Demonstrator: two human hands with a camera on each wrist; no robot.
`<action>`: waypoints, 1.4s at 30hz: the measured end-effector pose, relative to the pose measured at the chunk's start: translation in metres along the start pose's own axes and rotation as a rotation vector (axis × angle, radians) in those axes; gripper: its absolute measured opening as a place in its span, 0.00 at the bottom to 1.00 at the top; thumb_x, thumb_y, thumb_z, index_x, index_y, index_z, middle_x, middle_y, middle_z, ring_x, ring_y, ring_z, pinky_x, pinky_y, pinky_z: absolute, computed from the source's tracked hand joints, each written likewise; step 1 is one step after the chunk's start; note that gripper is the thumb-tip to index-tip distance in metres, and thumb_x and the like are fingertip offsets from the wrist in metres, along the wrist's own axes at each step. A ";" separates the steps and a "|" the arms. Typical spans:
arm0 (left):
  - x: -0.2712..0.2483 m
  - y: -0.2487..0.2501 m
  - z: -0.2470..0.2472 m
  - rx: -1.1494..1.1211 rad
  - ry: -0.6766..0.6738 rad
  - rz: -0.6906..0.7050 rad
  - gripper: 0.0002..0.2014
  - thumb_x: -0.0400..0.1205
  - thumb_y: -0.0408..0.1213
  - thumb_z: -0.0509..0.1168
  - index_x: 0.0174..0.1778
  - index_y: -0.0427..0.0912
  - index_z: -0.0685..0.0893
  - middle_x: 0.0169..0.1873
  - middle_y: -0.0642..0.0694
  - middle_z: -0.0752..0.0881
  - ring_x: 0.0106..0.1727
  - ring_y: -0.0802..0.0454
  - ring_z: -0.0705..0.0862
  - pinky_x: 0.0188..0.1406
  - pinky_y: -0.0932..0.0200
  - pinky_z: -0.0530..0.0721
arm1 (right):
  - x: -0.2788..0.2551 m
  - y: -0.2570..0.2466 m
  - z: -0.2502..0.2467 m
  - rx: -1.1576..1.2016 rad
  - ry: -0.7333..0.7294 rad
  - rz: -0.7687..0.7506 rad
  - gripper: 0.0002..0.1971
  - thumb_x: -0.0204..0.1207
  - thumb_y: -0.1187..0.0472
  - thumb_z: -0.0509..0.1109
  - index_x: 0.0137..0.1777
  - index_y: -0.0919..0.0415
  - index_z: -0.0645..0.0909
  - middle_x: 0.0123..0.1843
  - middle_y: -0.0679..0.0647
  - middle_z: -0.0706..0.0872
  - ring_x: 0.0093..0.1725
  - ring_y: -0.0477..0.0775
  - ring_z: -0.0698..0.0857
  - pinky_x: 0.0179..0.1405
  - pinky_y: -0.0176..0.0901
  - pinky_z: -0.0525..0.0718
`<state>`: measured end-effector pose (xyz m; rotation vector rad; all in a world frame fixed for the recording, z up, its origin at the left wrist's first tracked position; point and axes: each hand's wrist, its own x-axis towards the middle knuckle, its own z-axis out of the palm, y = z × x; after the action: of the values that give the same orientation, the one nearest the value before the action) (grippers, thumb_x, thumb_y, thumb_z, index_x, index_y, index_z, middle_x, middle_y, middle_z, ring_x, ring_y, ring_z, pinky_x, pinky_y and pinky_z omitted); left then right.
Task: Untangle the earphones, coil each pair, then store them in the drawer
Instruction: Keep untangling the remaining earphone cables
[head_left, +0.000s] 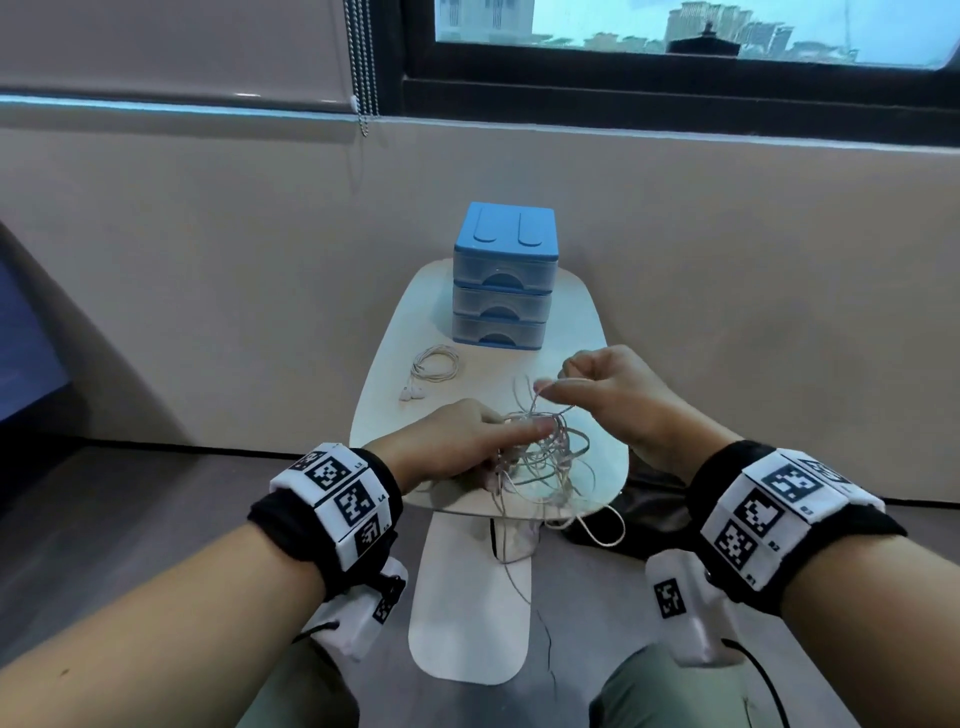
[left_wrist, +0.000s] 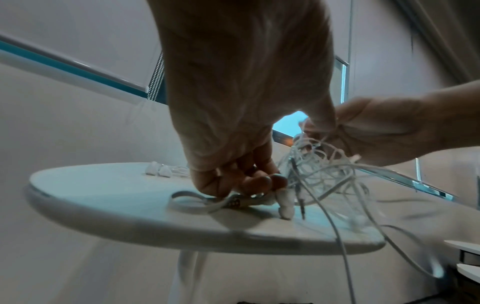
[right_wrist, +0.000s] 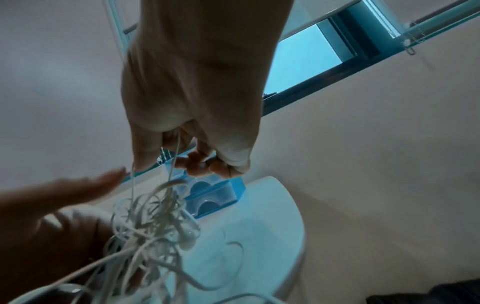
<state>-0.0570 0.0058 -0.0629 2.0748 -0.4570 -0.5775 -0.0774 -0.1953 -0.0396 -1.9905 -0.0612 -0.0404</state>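
A tangle of white earphone cables (head_left: 545, 457) (left_wrist: 324, 170) (right_wrist: 155, 222) lies at the near end of the small white table (head_left: 395, 332). My left hand (head_left: 462, 441) (left_wrist: 233, 123) sits on its left side; its curled fingertips (left_wrist: 259, 181) hold a flat cable with an inline remote against the tabletop, thumb stretched out. Above the tangle, my right hand (head_left: 613, 395) (right_wrist: 194, 92) pinches one strand between thumb and forefinger and lifts it. One coiled pair (head_left: 436, 364) lies further back on the left. The blue three-drawer unit (head_left: 504, 275) (right_wrist: 213, 197) stands at the far end, all drawers shut.
Several loose cable ends (head_left: 519, 551) hang over the table's near edge toward its white base (head_left: 467, 623). A dark bag (head_left: 639, 499) lies on the floor to the right. A wall and window run behind the table.
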 end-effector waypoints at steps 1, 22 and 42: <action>0.000 0.001 0.000 0.047 0.029 0.018 0.27 0.77 0.69 0.70 0.28 0.49 0.79 0.25 0.55 0.80 0.26 0.57 0.76 0.30 0.60 0.71 | 0.002 -0.006 0.000 -0.024 0.040 -0.007 0.25 0.80 0.53 0.77 0.26 0.55 0.69 0.29 0.56 0.67 0.30 0.54 0.63 0.30 0.45 0.64; -0.015 0.007 -0.024 0.139 0.270 0.013 0.10 0.81 0.39 0.69 0.41 0.39 0.93 0.33 0.45 0.89 0.27 0.58 0.77 0.27 0.66 0.72 | -0.015 -0.055 -0.022 0.079 0.395 -0.216 0.25 0.85 0.56 0.67 0.80 0.36 0.74 0.84 0.44 0.70 0.77 0.56 0.75 0.76 0.58 0.73; -0.016 0.005 -0.016 0.372 0.372 0.173 0.18 0.87 0.46 0.66 0.40 0.34 0.84 0.39 0.38 0.87 0.32 0.52 0.76 0.33 0.56 0.72 | -0.034 -0.029 -0.034 -0.613 0.425 -0.238 0.27 0.79 0.52 0.71 0.22 0.59 0.64 0.19 0.57 0.68 0.24 0.54 0.66 0.29 0.50 0.73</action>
<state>-0.0621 0.0227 -0.0475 2.3967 -0.5464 0.0052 -0.1134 -0.2159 -0.0013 -2.5278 -0.0095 -0.7073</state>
